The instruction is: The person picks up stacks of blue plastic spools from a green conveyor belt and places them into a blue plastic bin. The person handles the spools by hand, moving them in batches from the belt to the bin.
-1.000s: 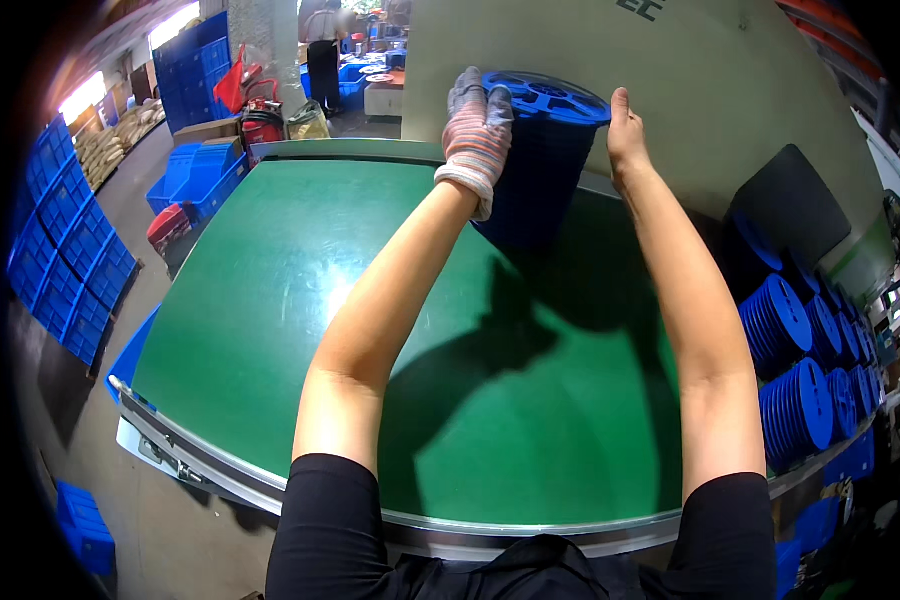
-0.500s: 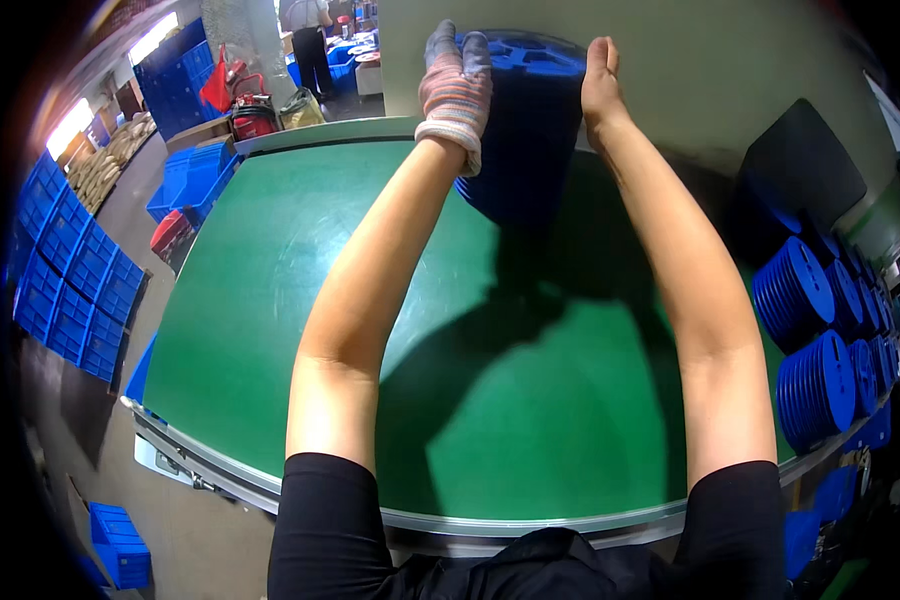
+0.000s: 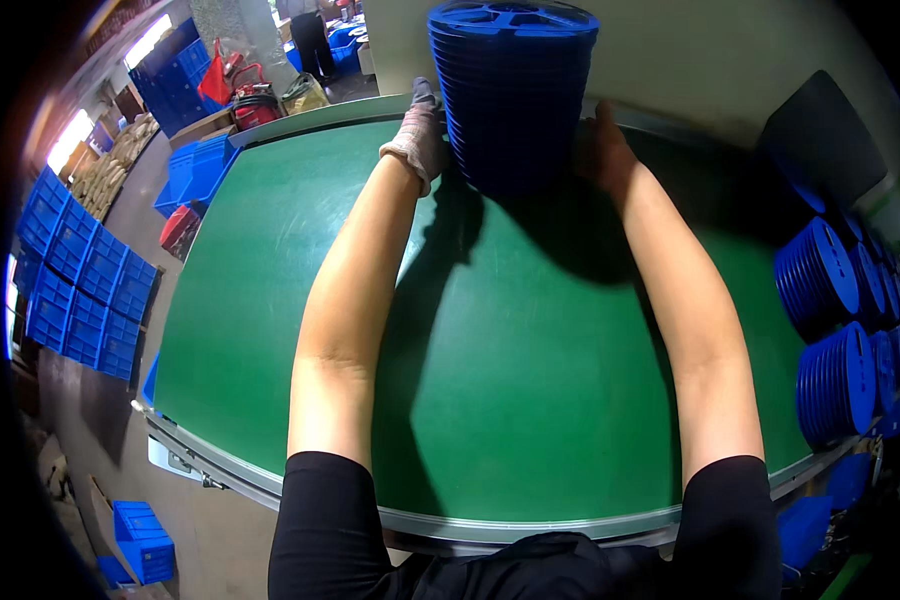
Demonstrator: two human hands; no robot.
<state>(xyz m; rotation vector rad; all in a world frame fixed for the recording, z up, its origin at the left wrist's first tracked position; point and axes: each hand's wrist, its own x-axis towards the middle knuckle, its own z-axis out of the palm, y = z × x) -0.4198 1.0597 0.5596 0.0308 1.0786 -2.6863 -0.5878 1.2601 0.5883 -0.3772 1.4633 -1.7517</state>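
A tall stack of blue plastic reels (image 3: 515, 110) stands upright toward the far side of the green belt surface (image 3: 530, 400). Beside its lower left wall is my left hand (image 3: 420, 140), in a striped knit glove, open with the fingers pointing up and away. My right hand (image 3: 610, 155), bare, is at the stack's lower right side, partly in shadow, its fingers stretched out. Both palms face the stack; whether they touch it is hard to tell.
More stacks of blue reels (image 3: 836, 385) line the right edge beside a dark panel (image 3: 823, 140). A pale wall (image 3: 690, 60) rises behind the belt. Blue crates (image 3: 85, 275) stand on the floor at left. A person (image 3: 312, 40) stands in the far background.
The reel stack, earlier between my raised hands, now shows higher in the picture and fully lit. My hands have come down from its top to its lower sides.
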